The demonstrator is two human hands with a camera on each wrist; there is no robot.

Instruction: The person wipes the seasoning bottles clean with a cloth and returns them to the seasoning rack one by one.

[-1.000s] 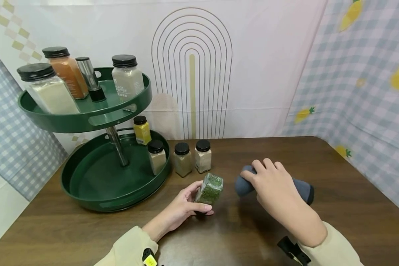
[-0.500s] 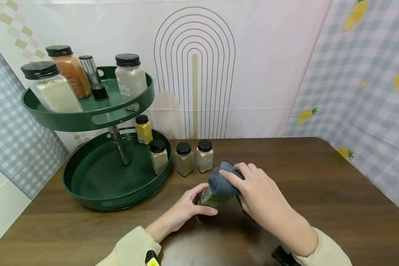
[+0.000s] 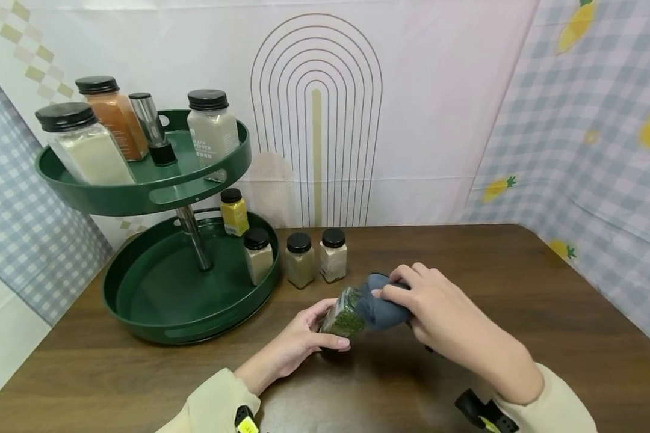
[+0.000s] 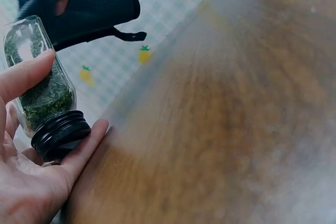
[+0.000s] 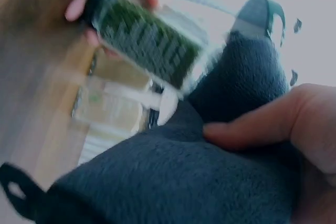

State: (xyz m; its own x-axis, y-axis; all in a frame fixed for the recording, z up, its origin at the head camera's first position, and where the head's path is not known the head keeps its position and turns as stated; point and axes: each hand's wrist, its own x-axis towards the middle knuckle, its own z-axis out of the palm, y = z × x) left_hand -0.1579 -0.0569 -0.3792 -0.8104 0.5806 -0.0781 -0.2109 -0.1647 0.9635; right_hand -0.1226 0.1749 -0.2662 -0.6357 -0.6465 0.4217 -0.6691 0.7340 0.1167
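My left hand (image 3: 298, 343) grips a small clear spice jar (image 3: 344, 317) of green dried herbs, tilted with its black lid (image 4: 60, 134) down toward the palm and its base up to the right. In my right hand (image 3: 439, 307) is a bunched dark blue-grey cloth (image 3: 380, 307), pinched between thumb and fingers. The cloth (image 5: 173, 171) lies right at the jar's base, overlapping its edge in the head view. In the right wrist view white lettering shows on the jar (image 5: 149, 40), and the thumb (image 5: 252, 121) presses into the cloth.
Two small black-lidded jars, one greyish (image 3: 300, 264) and one paler (image 3: 333, 258), stand on the wooden table (image 3: 439, 252) behind my hands. To the left is a two-tier green rack (image 3: 162, 328). Its upper tray (image 3: 114, 201) bears several larger items, its lower tray a yellow jar (image 3: 234, 213) and a beige one (image 3: 257, 258).
My right hand has brought the cloth leftward from over the table onto the jar's base, then drawn it slightly back right. The left hand keeps its grip with little movement.
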